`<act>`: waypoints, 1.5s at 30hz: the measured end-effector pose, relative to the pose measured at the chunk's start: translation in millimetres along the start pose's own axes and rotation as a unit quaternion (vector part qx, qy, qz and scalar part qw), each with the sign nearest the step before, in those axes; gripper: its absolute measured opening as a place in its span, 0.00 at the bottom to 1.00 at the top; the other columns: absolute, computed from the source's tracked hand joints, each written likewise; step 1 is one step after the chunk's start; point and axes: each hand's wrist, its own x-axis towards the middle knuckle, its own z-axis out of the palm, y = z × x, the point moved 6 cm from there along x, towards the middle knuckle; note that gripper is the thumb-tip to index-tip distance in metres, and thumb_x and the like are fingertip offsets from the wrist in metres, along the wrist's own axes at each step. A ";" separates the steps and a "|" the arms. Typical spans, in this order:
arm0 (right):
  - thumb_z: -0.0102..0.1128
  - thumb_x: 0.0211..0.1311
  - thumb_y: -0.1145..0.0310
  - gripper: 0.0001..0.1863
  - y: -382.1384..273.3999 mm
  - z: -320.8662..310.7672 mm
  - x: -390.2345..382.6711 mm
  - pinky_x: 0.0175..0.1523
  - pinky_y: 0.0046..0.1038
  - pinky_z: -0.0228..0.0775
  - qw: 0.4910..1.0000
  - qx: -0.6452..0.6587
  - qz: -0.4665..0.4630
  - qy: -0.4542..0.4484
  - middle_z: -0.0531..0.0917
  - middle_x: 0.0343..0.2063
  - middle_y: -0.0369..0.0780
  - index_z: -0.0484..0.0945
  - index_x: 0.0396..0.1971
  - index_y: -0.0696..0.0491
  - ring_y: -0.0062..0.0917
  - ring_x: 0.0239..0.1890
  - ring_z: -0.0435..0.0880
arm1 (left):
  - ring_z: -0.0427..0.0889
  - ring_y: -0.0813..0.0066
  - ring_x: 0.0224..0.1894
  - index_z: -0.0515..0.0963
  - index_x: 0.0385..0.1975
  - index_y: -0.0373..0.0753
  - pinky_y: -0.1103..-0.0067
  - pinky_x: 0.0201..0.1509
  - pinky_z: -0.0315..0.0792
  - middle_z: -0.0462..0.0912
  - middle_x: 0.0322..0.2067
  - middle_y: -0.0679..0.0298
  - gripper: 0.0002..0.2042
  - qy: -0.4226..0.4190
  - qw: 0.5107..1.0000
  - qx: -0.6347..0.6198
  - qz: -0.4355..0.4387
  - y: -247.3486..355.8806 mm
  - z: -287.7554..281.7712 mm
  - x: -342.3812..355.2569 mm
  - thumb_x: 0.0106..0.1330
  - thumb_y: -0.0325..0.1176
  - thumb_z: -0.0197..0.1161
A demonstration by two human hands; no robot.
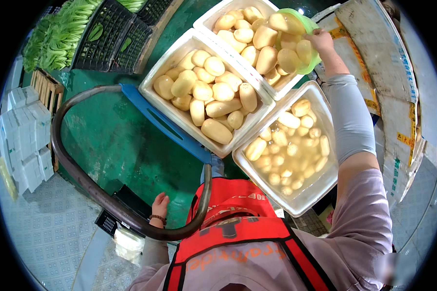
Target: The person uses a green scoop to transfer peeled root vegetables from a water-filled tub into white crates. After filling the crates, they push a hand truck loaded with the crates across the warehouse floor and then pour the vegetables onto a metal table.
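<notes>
My right hand (320, 41) reaches to the far right, its fingers closed on the edge of a light-green, translucent plastic bag (313, 64). Several potatoes show in and through the bag, which rests over a white foam box (205, 20) of peeled potatoes (266, 59). Nearer stands a second white foam box (179, 121), heaped with peeled potatoes (216, 131). To its right, smaller potatoes (279, 137) lie in cloudy water inside a white tub (298, 206). My left hand (160, 204), a beaded bracelet at its wrist, hangs low at my left side, fingers loosely extended, holding nothing.
A curved metal handle (65, 140) with a blue plate (162, 123) arcs at my left. Black crates (102, 41) and leafy greens (60, 36) stand far left. Stacked white foam boxes (24, 136) are at left; large taped foam boxes (398, 87) line the right.
</notes>
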 end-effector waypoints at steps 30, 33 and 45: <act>0.65 0.51 0.59 0.14 -95.9 20.3 -111.3 0.38 0.36 0.73 0.950 -0.065 -0.273 0.136 0.80 0.29 0.42 0.75 0.30 0.53 0.38 0.33 0.80 | 0.76 0.73 0.46 0.68 0.55 0.31 0.78 0.50 0.71 0.78 0.45 0.57 0.23 0.028 0.997 0.005 -0.074 -29.9 -13.2 -7.6 0.62 0.34 0.63; 0.67 0.49 0.60 0.14 -103.5 -13.7 -137.0 0.34 0.34 0.72 0.953 -0.017 -0.273 0.130 0.80 0.26 0.42 0.75 0.28 0.54 0.38 0.29 0.79 | 0.76 0.73 0.46 0.68 0.54 0.30 0.78 0.50 0.71 0.77 0.45 0.57 0.23 0.023 0.999 -0.004 -0.044 -25.3 -12.2 -3.8 0.62 0.34 0.62; 0.68 0.50 0.65 0.15 -46.0 -63.9 -269.1 0.29 0.35 0.66 0.955 0.067 -0.241 0.157 0.73 0.21 0.45 0.70 0.25 0.56 0.39 0.24 0.73 | 0.76 0.73 0.43 0.66 0.55 0.34 0.78 0.47 0.71 0.77 0.43 0.58 0.24 0.106 0.983 0.095 0.113 1.3 -74.2 65.9 0.64 0.41 0.60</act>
